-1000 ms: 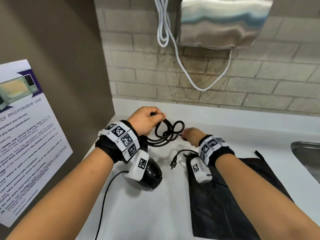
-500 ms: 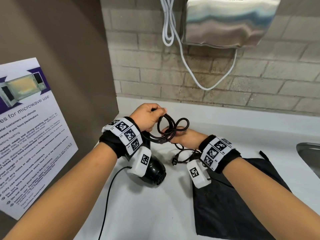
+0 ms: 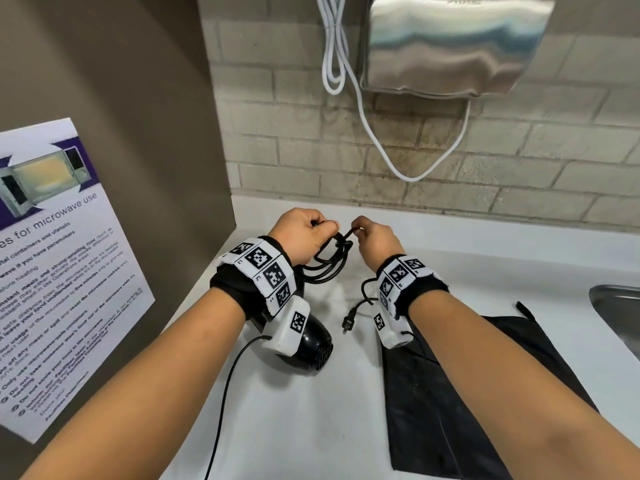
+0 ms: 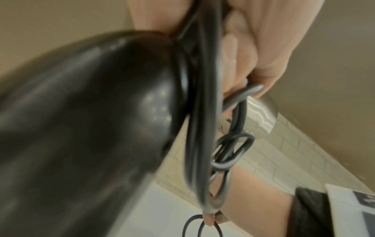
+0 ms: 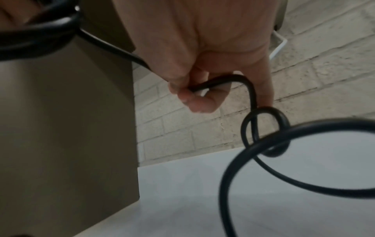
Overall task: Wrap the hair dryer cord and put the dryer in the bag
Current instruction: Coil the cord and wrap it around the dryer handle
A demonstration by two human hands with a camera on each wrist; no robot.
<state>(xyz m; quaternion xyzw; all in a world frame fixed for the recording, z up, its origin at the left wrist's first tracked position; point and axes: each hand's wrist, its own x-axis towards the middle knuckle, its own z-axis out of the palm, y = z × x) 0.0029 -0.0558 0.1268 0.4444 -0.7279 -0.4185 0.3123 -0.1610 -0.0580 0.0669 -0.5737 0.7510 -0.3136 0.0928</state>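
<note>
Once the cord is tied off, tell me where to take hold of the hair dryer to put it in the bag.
Take the hair dryer by its handle, which the left hand already grips together with the cord coils. Keep that grip from above: the round body hangs below the wrist, so it can likely be swung right and lowered body first into the black bag lying flat on the counter.

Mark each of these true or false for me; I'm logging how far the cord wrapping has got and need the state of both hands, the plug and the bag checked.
1. The left hand grips a bundle of cord loops. True.
2. The right hand is open and idle. False: it pinches a strand of cord.
3. The plug hangs loose over the counter. True.
4. The dryer is inside the bag. False: it is outside, left of the flat bag.
</note>
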